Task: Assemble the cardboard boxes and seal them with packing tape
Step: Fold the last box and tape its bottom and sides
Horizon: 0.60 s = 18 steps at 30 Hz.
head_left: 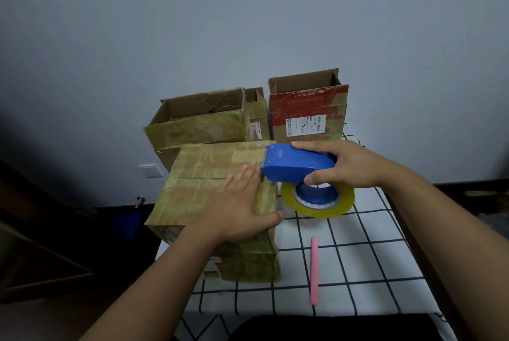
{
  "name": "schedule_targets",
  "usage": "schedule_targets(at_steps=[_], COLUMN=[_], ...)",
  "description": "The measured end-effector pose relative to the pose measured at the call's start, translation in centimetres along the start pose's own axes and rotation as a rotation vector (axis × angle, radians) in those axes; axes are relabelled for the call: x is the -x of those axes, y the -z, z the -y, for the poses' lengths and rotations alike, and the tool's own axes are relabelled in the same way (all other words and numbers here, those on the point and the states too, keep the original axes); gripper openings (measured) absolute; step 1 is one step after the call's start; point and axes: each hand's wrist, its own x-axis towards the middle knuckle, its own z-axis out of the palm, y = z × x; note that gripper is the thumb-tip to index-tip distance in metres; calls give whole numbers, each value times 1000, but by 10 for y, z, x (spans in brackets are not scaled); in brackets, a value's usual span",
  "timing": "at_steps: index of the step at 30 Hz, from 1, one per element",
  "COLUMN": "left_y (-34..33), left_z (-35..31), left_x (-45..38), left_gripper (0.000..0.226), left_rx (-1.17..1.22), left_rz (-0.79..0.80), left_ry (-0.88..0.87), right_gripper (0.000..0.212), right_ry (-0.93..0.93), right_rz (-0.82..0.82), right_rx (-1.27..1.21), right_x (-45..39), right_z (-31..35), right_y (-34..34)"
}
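A closed cardboard box (209, 172), wrapped in yellowish tape, sits on the table in front of me. My left hand (239, 208) lies flat on its top near the right edge, fingers straight, thumb over the side. My right hand (344, 164) grips a blue tape dispenser (294, 163) holding a yellow roll of packing tape (319, 201). The dispenser's front end meets the box's top right edge, beside my left fingertips.
Behind stand an open brown box (198, 120), a narrow open box (257, 112) and an open red-printed box (308, 109). A pink stick (314, 269) lies on the white grid-patterned tablecloth (358, 258) to the right. The table's left edge drops to a dark floor.
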Motion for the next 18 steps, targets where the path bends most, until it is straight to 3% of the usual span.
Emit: schedule_targets(at_steps=[5, 18], left_y=[-1, 0], left_z=[0, -2], left_x=[-2, -2], left_gripper=[99, 79], left_rx=[-41, -44], left_rz=[37, 48], left_ry=[7, -12], right_gripper=[62, 71], right_ry=[-82, -110], right_rz=[4, 41], right_rx=[2, 44], right_x=[30, 33], right_z=[-25, -38], right_y=[25, 11])
